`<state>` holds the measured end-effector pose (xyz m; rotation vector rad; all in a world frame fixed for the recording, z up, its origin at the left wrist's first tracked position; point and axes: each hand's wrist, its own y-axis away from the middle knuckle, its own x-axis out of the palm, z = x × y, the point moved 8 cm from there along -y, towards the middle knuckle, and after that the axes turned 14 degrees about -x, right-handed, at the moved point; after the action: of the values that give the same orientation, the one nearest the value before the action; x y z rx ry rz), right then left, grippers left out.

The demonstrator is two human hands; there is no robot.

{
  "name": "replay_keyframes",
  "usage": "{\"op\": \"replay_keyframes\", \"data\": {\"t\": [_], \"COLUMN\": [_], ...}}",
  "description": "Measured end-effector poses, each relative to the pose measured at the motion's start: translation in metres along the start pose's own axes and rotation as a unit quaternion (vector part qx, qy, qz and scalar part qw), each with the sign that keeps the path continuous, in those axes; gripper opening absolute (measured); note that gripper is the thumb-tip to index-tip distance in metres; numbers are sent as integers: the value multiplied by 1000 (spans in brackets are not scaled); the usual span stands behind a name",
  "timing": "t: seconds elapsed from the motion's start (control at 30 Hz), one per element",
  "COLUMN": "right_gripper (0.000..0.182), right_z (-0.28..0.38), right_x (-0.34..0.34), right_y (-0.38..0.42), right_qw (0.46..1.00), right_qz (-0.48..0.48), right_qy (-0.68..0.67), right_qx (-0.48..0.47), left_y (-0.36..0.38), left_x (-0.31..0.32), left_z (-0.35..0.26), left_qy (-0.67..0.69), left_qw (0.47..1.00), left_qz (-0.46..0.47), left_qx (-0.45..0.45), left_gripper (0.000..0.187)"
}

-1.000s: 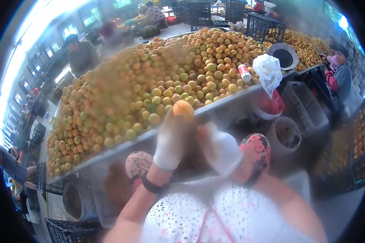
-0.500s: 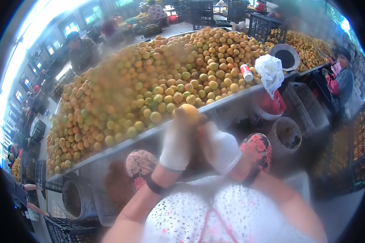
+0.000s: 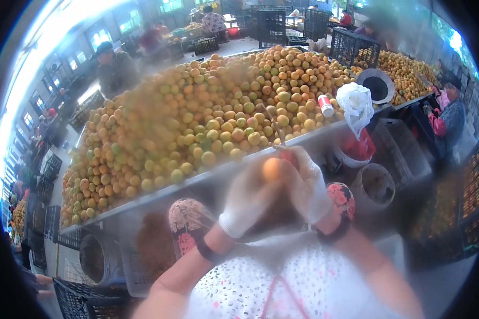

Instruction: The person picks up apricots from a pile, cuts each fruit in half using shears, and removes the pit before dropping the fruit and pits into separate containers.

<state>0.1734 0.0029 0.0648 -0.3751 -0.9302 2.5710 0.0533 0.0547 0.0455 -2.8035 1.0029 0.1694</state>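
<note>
White gloves cover both of my hands, close together at the front edge of a table (image 3: 197, 178) heaped with round yellow-orange fruit (image 3: 207, 127). My left hand (image 3: 250, 191) is wrapped round one orange fruit (image 3: 272, 169). Against the fruit's right side is my right hand (image 3: 306, 183), closed on a small red-handled tool (image 3: 288, 156); a thin curved piece extends up from it over the heap. Haze on the lens blurs the fingers.
A white plastic bag (image 3: 355, 103), a red and white can (image 3: 325, 106) and a dark round basin (image 3: 376, 85) lie along the right edge. Buckets (image 3: 375, 185) stand below. A person (image 3: 448, 114) sits at the right; another (image 3: 113, 69) is across the table.
Both hands have moved right and down, drawing the fruit back from the heap's edge. The red-handled tool now shows in my right hand. The view has shifted slightly.
</note>
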Motion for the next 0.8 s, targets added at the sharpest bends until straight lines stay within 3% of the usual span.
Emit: {"op": "replay_keyframes", "data": {"t": [0.13,0.2,0.23,0.37,0.43,0.5,0.53,0.63,0.7,0.73,0.77,0.8], "right_gripper": [22,21,21,17,15,13,13,16,18,20,22,22], "right_z": [-3,2,11,20,29,33,36,40,41,50,58,53], "right_x": [2,3,3,8,7,6,8,10,12,19,25,25], "right_y": [4,4,1,-2,-8,-12,-13,-16,-16,-18,-17,-19], "right_qw": [996,995,996,992,997,999,1000,996,992,978,957,958], "right_qz": [2,5,6,-42,-27,-15,-4,25,44,80,115,113], "right_qy": [-60,-71,-63,-116,-73,-29,-6,45,74,108,142,144], "right_qx": [61,66,57,36,16,-1,-30,-76,-91,-158,-225,-222], "left_y": [8,15,16,16,16,17,18,21,24,24,22,27], "left_x": [-3,8,9,17,15,20,20,25,28,30,28,29], "left_z": [-12,-21,-20,-8,-9,3,-1,11,2,0,18,37], "left_qy": [-17,-42,-41,90,156,273,275,381,391,394,432,461], "left_qw": [998,997,997,994,987,956,956,899,901,901,862,808], "left_qz": [-32,48,46,36,25,36,35,26,72,88,25,-37], "left_qx": [50,37,38,46,42,-99,-99,-215,-172,-160,-264,-365], "left_gripper": [62,64,64,63,62,53,53,48,45,45,45,44]}}
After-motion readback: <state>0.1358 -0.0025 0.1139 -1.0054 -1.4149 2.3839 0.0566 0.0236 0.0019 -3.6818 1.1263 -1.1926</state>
